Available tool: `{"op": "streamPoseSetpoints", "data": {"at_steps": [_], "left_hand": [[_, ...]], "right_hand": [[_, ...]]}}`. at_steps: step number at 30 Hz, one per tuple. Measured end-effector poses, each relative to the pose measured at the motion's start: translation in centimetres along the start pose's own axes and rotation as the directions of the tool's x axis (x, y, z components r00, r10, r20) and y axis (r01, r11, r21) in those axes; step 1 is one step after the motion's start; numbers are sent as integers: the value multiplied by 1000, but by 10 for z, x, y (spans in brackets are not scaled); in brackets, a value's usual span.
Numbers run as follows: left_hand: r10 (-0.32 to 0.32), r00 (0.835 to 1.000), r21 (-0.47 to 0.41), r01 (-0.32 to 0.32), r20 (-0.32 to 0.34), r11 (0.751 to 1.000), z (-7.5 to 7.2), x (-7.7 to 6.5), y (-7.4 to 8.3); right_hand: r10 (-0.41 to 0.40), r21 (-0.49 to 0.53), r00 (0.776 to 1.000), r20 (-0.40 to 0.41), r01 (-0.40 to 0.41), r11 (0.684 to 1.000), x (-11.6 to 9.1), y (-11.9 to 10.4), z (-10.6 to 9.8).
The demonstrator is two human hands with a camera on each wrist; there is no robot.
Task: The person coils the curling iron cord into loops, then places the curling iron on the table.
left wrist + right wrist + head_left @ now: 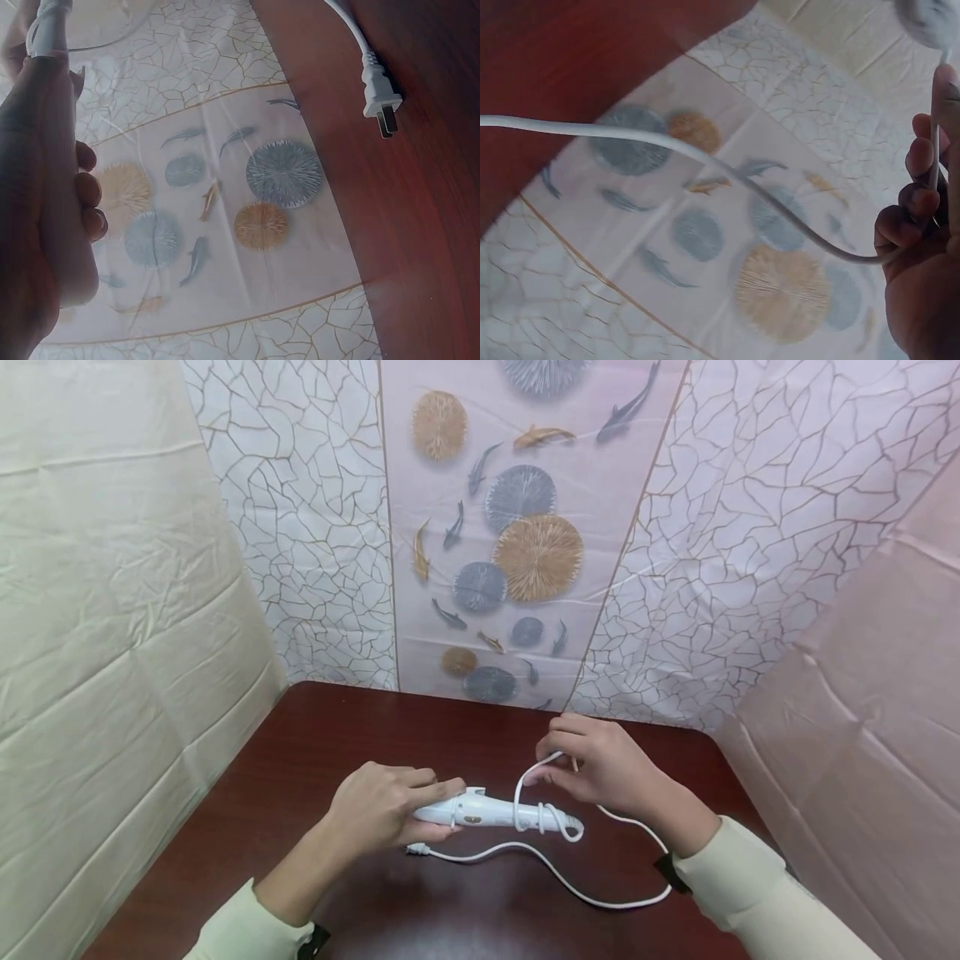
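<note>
My left hand (382, 802) grips a slim white appliance shaped like a hair iron (487, 812), thumb below and fingers over its wider end. The left wrist view shows those fingers wrapped round its smooth body (66, 217). White cord (600, 904) is coiled in a few turns round the narrow end, with a loop rising from it. Up at the right, my right hand (600, 760) pinches that loop between thumb and fingers. In the right wrist view the cord (652, 139) runs from the curled fingers across to the left. A two-prong plug (381, 91) ends the cord, below the appliance.
The dark red-brown table (337, 735) has rounded far corners. A patterned cloth (480, 635) with fish and round motifs hangs behind it. Plain pale cloth (112, 652) stands along the left side, and more (847, 760) along the right.
</note>
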State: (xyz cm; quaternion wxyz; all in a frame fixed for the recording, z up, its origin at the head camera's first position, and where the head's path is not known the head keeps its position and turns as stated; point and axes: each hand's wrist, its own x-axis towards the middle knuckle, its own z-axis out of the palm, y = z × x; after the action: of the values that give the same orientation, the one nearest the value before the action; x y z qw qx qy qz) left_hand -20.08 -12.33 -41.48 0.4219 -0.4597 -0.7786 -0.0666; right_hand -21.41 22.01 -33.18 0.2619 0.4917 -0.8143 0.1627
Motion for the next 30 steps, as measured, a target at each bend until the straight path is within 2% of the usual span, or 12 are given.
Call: {"op": "streamPoseSetpoints", "data": {"at_steps": [3, 7, 10, 14, 18, 22, 26, 30], "left_hand": [[25, 999, 20, -24, -22, 1000, -3, 2, 0], [41, 998, 30, -39, -51, 999, -5, 4, -1], [41, 997, 19, -40, -63, 999, -5, 4, -1], [43, 996, 14, -43, -76, 999, -4, 4, -2], [36, 996, 19, -34, -82, 999, -5, 4, -3], [21, 996, 28, -18, -87, 999, -5, 4, -5], [-9, 996, 34, 12, -86, 999, -4, 4, -6], [-48, 995, 32, 51, -91, 998, -2, 1, -5]], "right_hand": [[69, 136, 997, 26, -72, 988, -4, 6, 7], [153, 294, 986, 69, -166, 941, -9, 12, 16], [234, 363, 965, 120, -262, 894, -14, 15, 25], [326, 437, 920, 219, -391, 810, -23, 16, 36], [366, 499, 889, 275, -457, 736, -32, 16, 45], [400, 532, 867, 296, -498, 685, -42, 15, 51], [427, 533, 859, 282, -510, 674, -51, 9, 58], [443, 523, 863, 243, -501, 689, -60, -1, 66]]}}
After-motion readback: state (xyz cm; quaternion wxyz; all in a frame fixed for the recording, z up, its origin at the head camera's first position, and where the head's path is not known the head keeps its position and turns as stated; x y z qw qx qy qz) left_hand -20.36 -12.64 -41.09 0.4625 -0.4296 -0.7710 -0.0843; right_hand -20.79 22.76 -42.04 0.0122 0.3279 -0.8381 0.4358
